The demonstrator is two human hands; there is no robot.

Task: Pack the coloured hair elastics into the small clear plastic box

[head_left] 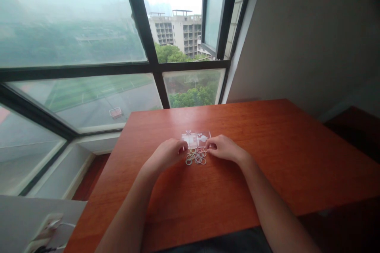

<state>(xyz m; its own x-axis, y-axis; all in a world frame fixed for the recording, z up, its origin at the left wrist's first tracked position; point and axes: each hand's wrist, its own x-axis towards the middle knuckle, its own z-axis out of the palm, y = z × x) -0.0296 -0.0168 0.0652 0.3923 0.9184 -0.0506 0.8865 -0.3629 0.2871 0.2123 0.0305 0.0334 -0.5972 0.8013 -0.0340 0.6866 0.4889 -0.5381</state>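
Note:
A loose pile of small pale rings (198,159), a few of them pinkish, lies on the wooden table. Right behind it sits a small clear plastic case (190,139) with white patches. My left hand (170,151) is at the pile's left edge, fingers curled and thumb and fingertips drawn together. Across from it, my right hand (222,148) has its fingertips pinched at the pile's upper right edge, next to a ring and the case's near corner. What either pinch holds, if anything, is too small to make out.
The reddish-brown table (255,126) runs up to a dark-framed window (157,65) with one pane swung outward. A plain wall (297,47) rises on the right. Low at the left is a power socket (49,225) with a plugged-in cable.

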